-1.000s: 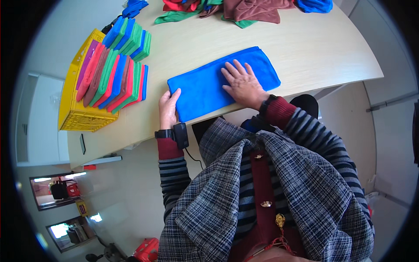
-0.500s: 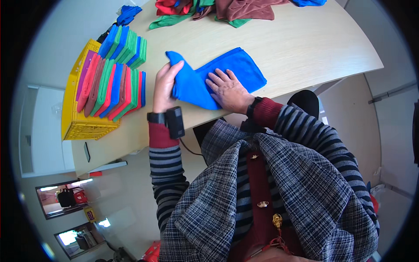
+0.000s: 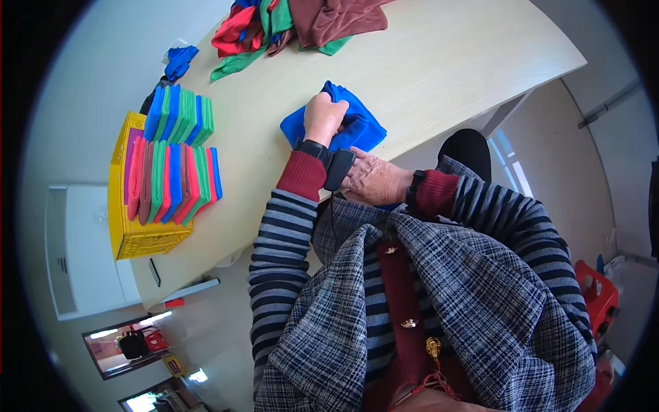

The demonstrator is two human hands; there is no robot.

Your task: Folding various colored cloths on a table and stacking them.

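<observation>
Broadly, the pale wooden tabletop (image 3: 439, 62) fills the upper middle of the frame, its near edge running from the lower left up toward the right. At the left edge of the frame a yellow plastic crate (image 3: 137, 237) stands on it, and folded cloths (image 3: 175, 165) in green, blue, red and pink are packed upright in rows on the crate. At the top centre lies a loose heap of unfolded cloths (image 3: 295, 24), red, green and brown, and a small crumpled blue cloth (image 3: 180, 60) lies apart at the upper left, near the tabletop's far edge. Just above the centre of the frame, close to the near edge of the tabletop, lies a bright blue cloth (image 3: 357, 127), folded over into a thick bundle. The left hand (image 3: 324, 118) lies on top of this blue cloth with fingers curled and closed on its fold, a dark watch-like band on the wrist just below. The right hand (image 3: 374, 182) sits just below the blue cloth at the tabletop's edge, lying flat, fingers loosely open, gripping nothing, partly hidden behind the left wrist.
</observation>
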